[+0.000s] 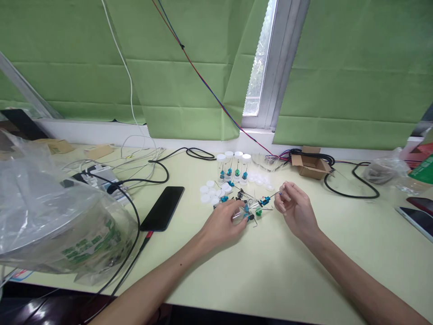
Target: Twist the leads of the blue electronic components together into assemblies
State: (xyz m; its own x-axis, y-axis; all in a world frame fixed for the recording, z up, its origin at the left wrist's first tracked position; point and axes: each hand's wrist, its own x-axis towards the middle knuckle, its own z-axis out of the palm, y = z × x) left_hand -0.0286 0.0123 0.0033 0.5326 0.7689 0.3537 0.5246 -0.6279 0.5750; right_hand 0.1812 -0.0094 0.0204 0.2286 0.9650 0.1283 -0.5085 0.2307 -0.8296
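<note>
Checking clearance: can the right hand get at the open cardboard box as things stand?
Likely yes. The right hand is nearby, with bare tabletop between it and the open cardboard box; the black cable loops off to the box's right. Catch: that hand seems to pinch a small thin part.

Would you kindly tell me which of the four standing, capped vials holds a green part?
It is the third vial from the left: its part is green, while the other three vials hold blue ones.
</note>
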